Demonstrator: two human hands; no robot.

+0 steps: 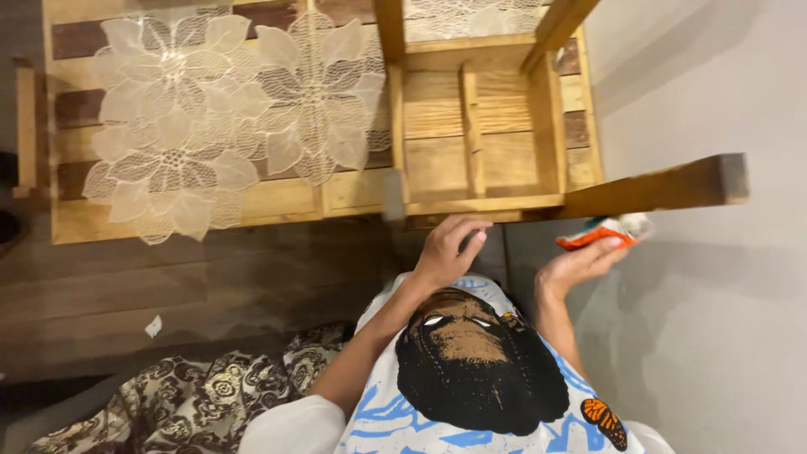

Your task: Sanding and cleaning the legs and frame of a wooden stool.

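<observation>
Far to the left of both grips, a lace mat (202,126) spread on the slatted tabletop (277,202). Left hand (445,252) curled against the near rail of an upturned wooden stool (479,126), fingertips touching the wood; cannot tell whether truly clasping or only resting. Probably stiff, fairly heavy and awkward to shift; best taken by the rail or a leg (656,187). Just right of that grip, right hand (580,265) pinching an orange-and-white cloth (601,231), held directly under the jutting leg. Likely soft, light, easy to bunch; safest gripped in a wad
</observation>
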